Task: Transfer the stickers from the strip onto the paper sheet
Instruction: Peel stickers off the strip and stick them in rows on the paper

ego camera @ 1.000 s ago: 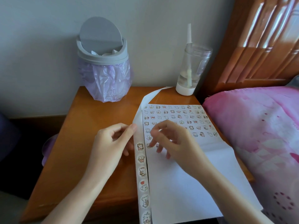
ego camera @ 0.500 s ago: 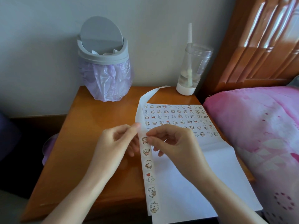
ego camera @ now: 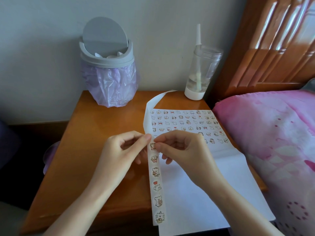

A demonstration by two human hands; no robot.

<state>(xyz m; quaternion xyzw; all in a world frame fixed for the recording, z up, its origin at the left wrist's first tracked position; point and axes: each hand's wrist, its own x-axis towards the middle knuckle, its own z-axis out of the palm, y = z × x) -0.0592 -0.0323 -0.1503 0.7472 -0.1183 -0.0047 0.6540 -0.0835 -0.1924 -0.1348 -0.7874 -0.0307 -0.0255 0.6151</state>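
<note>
A person is working over a wooden tabletop (ego camera: 95,150) in the middle of the frame. Their left hand (ego camera: 122,150) is pinching the left edge of a long white strip (ego camera: 157,186) between thumb and forefinger. The strip is running from the hands down to the lower centre, along the left edge of the paper sheet (ego camera: 196,193), and is carrying a column of small cartoon stickers (ego camera: 156,172). Its bare tail is curling away toward the upper centre.

The right hand (ego camera: 184,150) is closing its grip, thumb against forefinger, on the topmost sticker (ego camera: 152,146). Whether that edge is lifting is too small to tell. The paper sheet is lying flat, with its upper part filled with rows of stickers and its lower part blank.

The strip is looking thin, light and floppy, so it is probably needing support right beside the sticker being peeled. Each sticker is likely flimsy and tacky, and is best taken by its very edge to avoid creasing.

A grey bin (ego camera: 109,53) is standing at upper left, a clear bottle (ego camera: 201,72) at upper centre, and a pink bed (ego camera: 272,133) at the right.
</note>
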